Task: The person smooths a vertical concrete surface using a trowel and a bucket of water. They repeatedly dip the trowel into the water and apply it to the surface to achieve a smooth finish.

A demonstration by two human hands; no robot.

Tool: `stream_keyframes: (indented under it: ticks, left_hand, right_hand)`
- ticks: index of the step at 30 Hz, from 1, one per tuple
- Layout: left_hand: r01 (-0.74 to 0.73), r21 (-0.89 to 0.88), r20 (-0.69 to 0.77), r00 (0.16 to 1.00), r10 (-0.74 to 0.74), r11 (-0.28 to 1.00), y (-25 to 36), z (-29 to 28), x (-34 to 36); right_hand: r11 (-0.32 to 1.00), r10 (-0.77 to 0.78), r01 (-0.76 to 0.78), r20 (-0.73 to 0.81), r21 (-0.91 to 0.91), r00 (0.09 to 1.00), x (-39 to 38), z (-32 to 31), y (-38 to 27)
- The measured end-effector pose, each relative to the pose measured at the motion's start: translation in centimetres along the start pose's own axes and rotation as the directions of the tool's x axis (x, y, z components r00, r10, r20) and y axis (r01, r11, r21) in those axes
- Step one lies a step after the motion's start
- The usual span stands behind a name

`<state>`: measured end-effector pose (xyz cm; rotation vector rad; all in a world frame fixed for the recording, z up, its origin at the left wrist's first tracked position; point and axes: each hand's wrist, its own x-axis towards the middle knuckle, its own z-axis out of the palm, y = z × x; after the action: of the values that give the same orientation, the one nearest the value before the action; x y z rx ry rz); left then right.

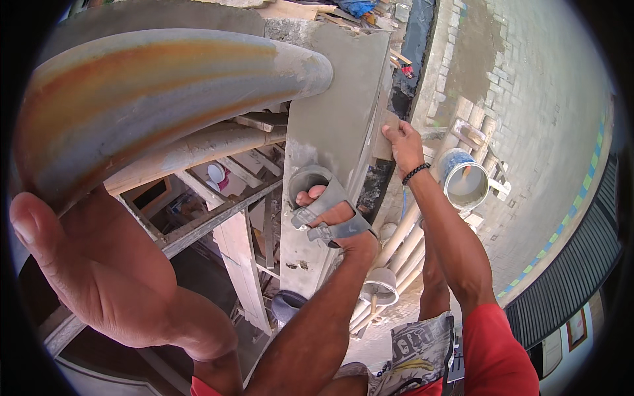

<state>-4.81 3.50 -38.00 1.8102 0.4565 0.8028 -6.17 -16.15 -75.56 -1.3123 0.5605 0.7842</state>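
Observation:
A thick grey metal pipe (178, 72), streaked with rust, curves across the upper left and meets the top of a grey cement wall (330, 125). My left hand (112, 277) grips the near end of this pipe, the thumb along its edge and the other fingers hidden behind it. My right arm reaches forward over the wall's right side. There my right hand (404, 148) pinches a flat brown piece (387, 135) against the wall's side face; its exact kind is unclear. My foot, in a grey sandal (330, 211), stands on the wall top between both hands.
Below right, a bucket (465, 185) of greyish liquid and a wooden float (469, 134) rest on bamboo poles (404, 244). Another bucket (380, 287) hangs lower. Left of the wall is a drop with timber framing (218, 221). A dark drain (413, 53) runs beside paving.

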Motion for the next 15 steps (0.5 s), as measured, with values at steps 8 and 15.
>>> stream_keyframes:
  ticks: [8, 15]
  left_hand:
    - [0.051, -0.155, 0.102, 0.994, -0.035, 0.987, -0.2, -3.2, 0.2]
    - [-0.028, -0.039, -0.001, 1.0, 0.028, 0.999, -0.8, -1.2, -0.1]
  right_hand:
    - [0.47, -0.656, 0.544, 0.138, -0.695, 0.742, -5.1, -3.2, -12.6]
    - [-0.079, -0.626, 0.604, 0.511, -0.793, 0.59, -2.0, -1.2, -16.7]
